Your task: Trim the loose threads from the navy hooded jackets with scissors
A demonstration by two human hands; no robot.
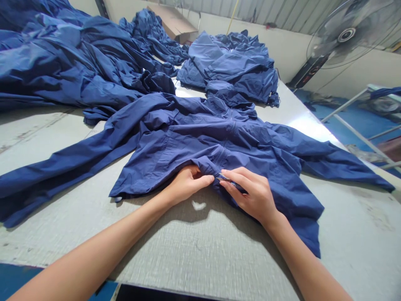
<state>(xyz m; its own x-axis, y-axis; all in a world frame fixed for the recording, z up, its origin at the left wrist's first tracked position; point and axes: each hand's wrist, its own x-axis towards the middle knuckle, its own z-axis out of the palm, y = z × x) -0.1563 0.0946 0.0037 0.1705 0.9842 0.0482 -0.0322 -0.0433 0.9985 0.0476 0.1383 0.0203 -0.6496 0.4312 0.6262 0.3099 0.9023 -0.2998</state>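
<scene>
A dark blue long-sleeved jacket lies spread out in front of me, its sleeves stretched to both sides. My left hand is closed on the lower edge near the centre seam, thumb on top and most fingers hidden beneath the cloth. In my right hand is a small pair of thread snips, mostly covered by the fingers. Its two pointed metal blades are at the hem, just right of my left thumb.
The jacket rests on a pale worktable. Behind it are a large blue garment heap at left and another garment pile at centre. A cardboard box, a fan and a metal frame stand beyond.
</scene>
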